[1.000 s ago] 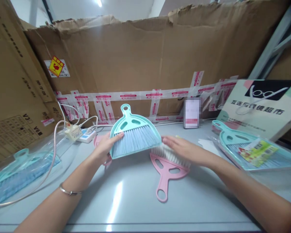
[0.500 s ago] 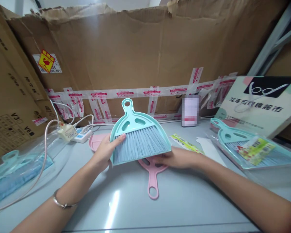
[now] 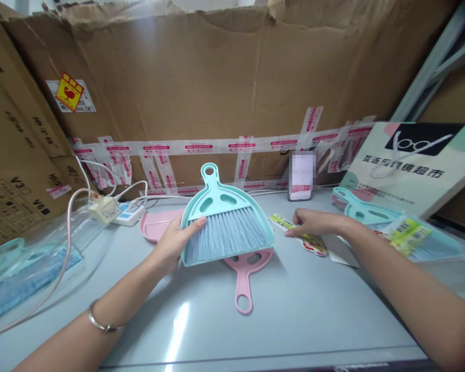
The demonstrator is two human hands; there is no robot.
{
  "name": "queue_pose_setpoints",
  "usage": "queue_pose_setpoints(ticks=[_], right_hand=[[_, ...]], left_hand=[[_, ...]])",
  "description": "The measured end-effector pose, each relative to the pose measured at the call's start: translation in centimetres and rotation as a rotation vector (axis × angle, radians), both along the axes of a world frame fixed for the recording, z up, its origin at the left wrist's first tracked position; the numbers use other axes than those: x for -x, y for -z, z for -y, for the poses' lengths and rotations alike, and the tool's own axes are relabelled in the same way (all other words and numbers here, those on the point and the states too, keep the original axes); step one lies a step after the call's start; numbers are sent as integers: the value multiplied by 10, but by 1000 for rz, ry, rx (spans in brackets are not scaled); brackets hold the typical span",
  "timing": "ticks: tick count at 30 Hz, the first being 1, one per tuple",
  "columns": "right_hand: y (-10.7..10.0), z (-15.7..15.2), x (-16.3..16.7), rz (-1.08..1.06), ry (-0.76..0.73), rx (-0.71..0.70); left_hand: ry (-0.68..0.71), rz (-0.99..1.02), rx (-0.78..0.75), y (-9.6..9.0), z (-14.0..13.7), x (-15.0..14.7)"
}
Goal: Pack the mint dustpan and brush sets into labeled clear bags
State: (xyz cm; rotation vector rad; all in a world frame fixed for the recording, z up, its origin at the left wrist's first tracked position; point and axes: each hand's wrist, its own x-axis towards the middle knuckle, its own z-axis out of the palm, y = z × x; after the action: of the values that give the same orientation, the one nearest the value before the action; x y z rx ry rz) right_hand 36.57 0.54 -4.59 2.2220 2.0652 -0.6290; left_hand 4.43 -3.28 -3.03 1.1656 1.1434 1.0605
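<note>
My left hand [image 3: 174,238] is closed on the left edge of a mint-green dustpan [image 3: 262,217], thumb in front. A matching hand brush [image 3: 228,235] with grey-blue bristles sits inside the dustpan, and the set tilts up toward me. Under it shows a pink handle piece [image 3: 243,284] with a ring end, partly hidden. A pink pan [image 3: 158,225] lies behind my left hand. To the right, my right hand [image 3: 313,222] is over a yellow-green cardboard label [image 3: 313,244], its fingers closed at the label's edge. A white slip [image 3: 341,250] lies beside it.
Bagged mint dustpan sets lie at the right [image 3: 434,243] and left [image 3: 31,274]. A power strip [image 3: 129,213] with cables stands at the back left. A phone [image 3: 302,175] leans on the big carton [image 3: 201,88]. At the right stands a printed box [image 3: 414,165].
My right hand has left the underside of the dustpan and moved right to the cardboard label. My left hand still holds the dustpan, now slightly lower and further right in view.
</note>
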Motion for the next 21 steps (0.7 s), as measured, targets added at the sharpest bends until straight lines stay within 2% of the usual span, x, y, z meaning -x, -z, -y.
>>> queue_pose_setpoints(ticks=[4, 9, 13, 16, 19, 21], right_hand=[[-4, 2, 4, -36, -21, -18], [-1, 4, 5, -27, 63, -97], [-3, 4, 7, -119, 71, -79], [-11, 4, 11, -459, 130, -195], [-25, 11, 29, -1040, 229, -550], [-33, 24, 50, -1384, 197, -774]], left_hand=[[28, -2, -16, 2, 0, 1], [12, -3, -6, 2, -1, 1], [-14, -2, -9, 1, -2, 2], [-36, 7, -10, 2, -3, 4], [-99, 24, -30, 6, -6, 3], [-146, 48, -64, 10, -8, 1]])
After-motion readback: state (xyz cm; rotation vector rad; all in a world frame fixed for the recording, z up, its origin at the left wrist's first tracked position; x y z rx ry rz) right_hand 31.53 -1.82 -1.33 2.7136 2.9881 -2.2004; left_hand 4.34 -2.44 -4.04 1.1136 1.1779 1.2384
